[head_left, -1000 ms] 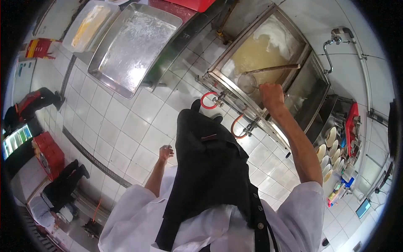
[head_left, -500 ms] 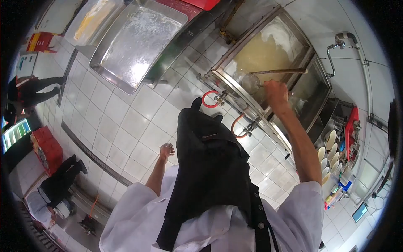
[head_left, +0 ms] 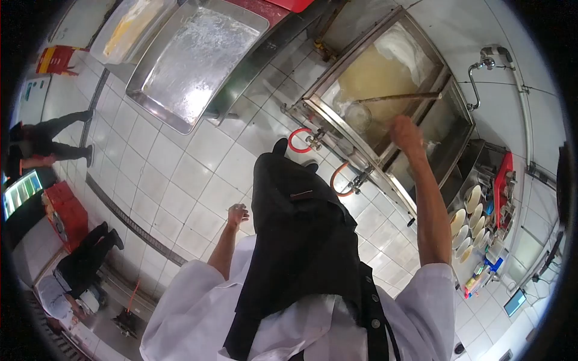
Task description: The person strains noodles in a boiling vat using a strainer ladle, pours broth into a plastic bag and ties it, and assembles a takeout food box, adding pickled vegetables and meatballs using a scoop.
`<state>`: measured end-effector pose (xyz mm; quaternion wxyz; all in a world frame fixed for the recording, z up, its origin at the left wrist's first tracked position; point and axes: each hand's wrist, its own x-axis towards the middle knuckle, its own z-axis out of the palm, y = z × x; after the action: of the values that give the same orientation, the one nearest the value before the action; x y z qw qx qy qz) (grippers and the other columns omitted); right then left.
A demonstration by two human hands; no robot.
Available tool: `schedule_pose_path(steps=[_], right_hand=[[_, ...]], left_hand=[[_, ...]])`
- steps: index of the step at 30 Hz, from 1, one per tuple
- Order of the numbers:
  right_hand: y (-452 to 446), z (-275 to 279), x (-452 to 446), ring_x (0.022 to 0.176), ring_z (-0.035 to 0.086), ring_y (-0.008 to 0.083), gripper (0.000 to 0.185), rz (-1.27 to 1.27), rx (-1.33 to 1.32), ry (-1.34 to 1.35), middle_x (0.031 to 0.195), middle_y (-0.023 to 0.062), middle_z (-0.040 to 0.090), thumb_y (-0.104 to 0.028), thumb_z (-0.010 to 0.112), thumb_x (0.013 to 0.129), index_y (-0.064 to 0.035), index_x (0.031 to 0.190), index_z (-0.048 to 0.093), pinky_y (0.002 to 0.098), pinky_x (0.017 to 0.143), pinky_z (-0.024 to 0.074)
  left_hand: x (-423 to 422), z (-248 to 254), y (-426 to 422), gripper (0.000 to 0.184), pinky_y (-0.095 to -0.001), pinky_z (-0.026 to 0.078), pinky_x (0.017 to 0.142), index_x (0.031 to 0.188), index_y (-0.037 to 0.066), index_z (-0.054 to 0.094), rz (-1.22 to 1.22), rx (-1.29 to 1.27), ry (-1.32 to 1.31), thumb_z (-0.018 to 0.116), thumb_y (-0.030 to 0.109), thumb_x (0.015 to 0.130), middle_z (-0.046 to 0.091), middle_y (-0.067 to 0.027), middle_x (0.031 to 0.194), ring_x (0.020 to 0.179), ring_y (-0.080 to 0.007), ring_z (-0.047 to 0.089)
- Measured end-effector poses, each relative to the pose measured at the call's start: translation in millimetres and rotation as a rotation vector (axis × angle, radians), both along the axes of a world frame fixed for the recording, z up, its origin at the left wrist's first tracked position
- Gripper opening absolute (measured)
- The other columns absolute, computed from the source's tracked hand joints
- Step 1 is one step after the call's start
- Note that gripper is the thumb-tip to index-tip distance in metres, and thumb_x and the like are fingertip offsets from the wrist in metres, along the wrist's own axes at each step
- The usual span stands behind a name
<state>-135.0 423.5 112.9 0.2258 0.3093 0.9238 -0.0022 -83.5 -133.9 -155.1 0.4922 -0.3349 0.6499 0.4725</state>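
My right hand (head_left: 407,133) is closed over the divider of a steel cooking tank, on the handle of a round wire strainer (head_left: 359,117). The strainer's head lies in the tank's cloudy yellowish liquid (head_left: 376,81), where white foam (head_left: 398,51) floats at the far side. A long wooden stick (head_left: 397,97) rests across the tank, just above the strainer. Low over the tiled floor, my left hand (head_left: 238,214) hangs beside the black apron with its fingers loosely curled; whether it holds anything is too small to tell.
A large metal tray (head_left: 192,66) and a plastic tub (head_left: 129,30) sit on the table at upper left. Valves with red hoses (head_left: 310,141) project from the tank's front. Bowls (head_left: 474,198) stand at right. Two other people (head_left: 90,259) are at far left.
My right hand has moved right, away from the strainer's head. The stick's left end has shifted left. One person at far left has changed stance.
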Motion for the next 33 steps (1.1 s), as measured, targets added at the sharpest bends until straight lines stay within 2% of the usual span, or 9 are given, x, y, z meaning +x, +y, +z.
schedule_pose_path(steps=[2,8,18,21,24,26,28,31,33], right_hand=[[10.9,-14.5,8.4,0.093,0.064,0.0373,0.021,0.196,-0.115,-0.124,0.101,0.0207,0.064,-0.017,0.052,0.086,-0.0055,0.099,0.063,0.0473,0.083,0.0502],[6.3,-9.4,2.0,0.094,0.065,0.0343,0.019,0.016,0.052,-0.012,0.095,0.0204,0.066,-0.014,0.054,0.084,-0.0043,0.097,0.064,0.0460,0.078,0.0528],[7.1,-13.3,-8.5,0.092,0.065,0.0345,0.019,0.128,0.109,-0.142,0.110,0.0177,0.062,-0.015,0.057,0.083,-0.0059,0.099,0.062,0.0434,0.075,0.0540],[20.3,-18.7,-0.2,0.091,0.064,0.0340,0.021,0.203,-0.063,0.007,0.095,0.0157,0.065,-0.025,0.053,0.085,-0.0116,0.094,0.066,0.0453,0.079,0.0504],[7.9,-9.2,-9.3,0.091,0.065,0.0351,0.018,0.121,-0.079,-0.218,0.101,0.0171,0.065,-0.015,0.052,0.087,-0.0079,0.099,0.063,0.0451,0.077,0.0527],[-5.9,2.8,-13.5,0.094,0.063,0.0347,0.019,-0.002,0.019,-0.069,0.100,0.0142,0.066,-0.022,0.053,0.085,-0.0107,0.093,0.066,0.0444,0.080,0.0505],[-6.8,-0.7,-10.0,0.095,0.063,0.0350,0.019,0.022,-0.007,-0.105,0.101,0.0151,0.066,-0.022,0.053,0.086,-0.0104,0.094,0.066,0.0449,0.081,0.0502],[-12.4,3.2,-7.4,0.095,0.064,0.0343,0.020,0.083,-0.066,-0.164,0.101,0.0172,0.065,-0.019,0.052,0.086,-0.0090,0.097,0.065,0.0448,0.081,0.0511],[-17.1,10.3,-10.4,0.094,0.065,0.0332,0.020,0.104,-0.083,-0.162,0.101,0.0184,0.066,-0.016,0.050,0.087,-0.0080,0.100,0.064,0.0442,0.080,0.0523]], left_hand=[[-7.7,4.0,2.3,0.022,-0.0343,0.053,0.055,0.093,0.003,0.055,-0.018,-0.003,-0.004,0.052,0.024,0.089,0.059,-0.0097,0.071,0.058,-0.0201,0.060],[-23.3,6.3,11.8,0.021,-0.0334,0.052,0.057,0.095,0.004,0.055,-0.026,0.004,0.020,0.054,0.024,0.088,0.058,-0.0092,0.074,0.062,-0.0200,0.060],[-23.9,3.9,-1.3,0.021,-0.0348,0.053,0.057,0.095,0.005,0.056,-0.003,-0.030,0.029,0.056,0.025,0.088,0.060,-0.0104,0.075,0.061,-0.0209,0.061],[-23.1,5.0,-1.6,0.021,-0.0349,0.053,0.057,0.094,0.004,0.056,-0.018,-0.060,0.013,0.056,0.024,0.088,0.060,-0.0107,0.074,0.060,-0.0213,0.061],[-28.7,-0.5,1.9,0.019,-0.0351,0.053,0.055,0.090,0.005,0.056,-0.003,-0.063,0.014,0.056,0.024,0.088,0.059,-0.0089,0.072,0.058,-0.0199,0.060],[-37.6,-15.0,7.0,0.020,-0.0339,0.050,0.050,0.084,0.006,0.056,-0.056,0.106,0.297,0.058,0.025,0.089,0.056,-0.0051,0.066,0.056,-0.0161,0.056],[-80.6,27.8,69.4,0.027,-0.0311,0.045,0.053,0.074,0.004,0.054,-0.320,0.036,0.699,0.062,0.026,0.088,0.050,0.0011,0.059,0.057,-0.0122,0.050],[-140.2,205.2,233.2,0.009,-0.0221,0.042,0.065,0.088,0.001,0.056,-0.134,0.588,0.755,0.057,0.010,0.090,0.052,0.0014,0.078,0.073,-0.0080,0.050],[-166.0,269.9,316.9,0.023,-0.0273,0.044,0.078,0.104,0.000,0.054,-0.266,0.935,1.160,0.062,0.010,0.085,0.053,-0.0046,0.090,0.085,-0.0133,0.052]])
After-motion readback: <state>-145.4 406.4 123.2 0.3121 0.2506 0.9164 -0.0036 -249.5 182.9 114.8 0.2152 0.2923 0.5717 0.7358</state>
